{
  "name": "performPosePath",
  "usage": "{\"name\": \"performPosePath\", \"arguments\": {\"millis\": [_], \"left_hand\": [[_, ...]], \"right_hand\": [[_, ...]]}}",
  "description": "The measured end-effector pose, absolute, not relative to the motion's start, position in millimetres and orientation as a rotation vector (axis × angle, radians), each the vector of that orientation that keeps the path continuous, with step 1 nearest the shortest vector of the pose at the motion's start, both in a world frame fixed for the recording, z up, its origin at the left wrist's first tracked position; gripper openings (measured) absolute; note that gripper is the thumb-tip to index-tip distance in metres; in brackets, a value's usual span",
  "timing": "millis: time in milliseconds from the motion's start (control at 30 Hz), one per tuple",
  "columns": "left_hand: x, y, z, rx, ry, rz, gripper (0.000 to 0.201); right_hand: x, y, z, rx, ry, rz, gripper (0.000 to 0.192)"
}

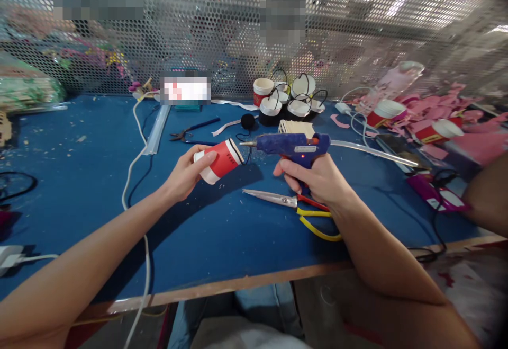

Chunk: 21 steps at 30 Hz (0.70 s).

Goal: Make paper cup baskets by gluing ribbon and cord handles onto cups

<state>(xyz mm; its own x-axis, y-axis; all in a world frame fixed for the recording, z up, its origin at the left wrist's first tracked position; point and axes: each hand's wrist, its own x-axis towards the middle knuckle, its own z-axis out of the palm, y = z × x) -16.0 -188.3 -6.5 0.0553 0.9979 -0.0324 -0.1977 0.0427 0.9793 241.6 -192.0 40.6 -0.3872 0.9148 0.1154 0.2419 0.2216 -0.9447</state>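
Bright overhead glare — warped, blurred edges

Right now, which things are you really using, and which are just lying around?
In use:
left hand holding red cup
right hand holding blue glue gun

Lying about:
scissors
pliers
finished cups
pink cutouts

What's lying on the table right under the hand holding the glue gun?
Under the right hand gripping the blue glue gun lie scissors on the blue table: blades pointing left, yellow handle loops partly showing. The wrist covers part of the handles.
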Motion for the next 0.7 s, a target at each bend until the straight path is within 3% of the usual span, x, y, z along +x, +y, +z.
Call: {"name": "performPosePath", "arguments": {"millis": [467,700], "left_hand": [[2,-207,-9,1.087,0.884,1.011,0.05],[3,-208,-13,1.251,0.85,1.01,0.064]], "right_hand": [[219,-197,21,-0.855,-1.425,1.456,0.023],[213,-202,18,-0.817,-1.44,1.412,0.022]]}}
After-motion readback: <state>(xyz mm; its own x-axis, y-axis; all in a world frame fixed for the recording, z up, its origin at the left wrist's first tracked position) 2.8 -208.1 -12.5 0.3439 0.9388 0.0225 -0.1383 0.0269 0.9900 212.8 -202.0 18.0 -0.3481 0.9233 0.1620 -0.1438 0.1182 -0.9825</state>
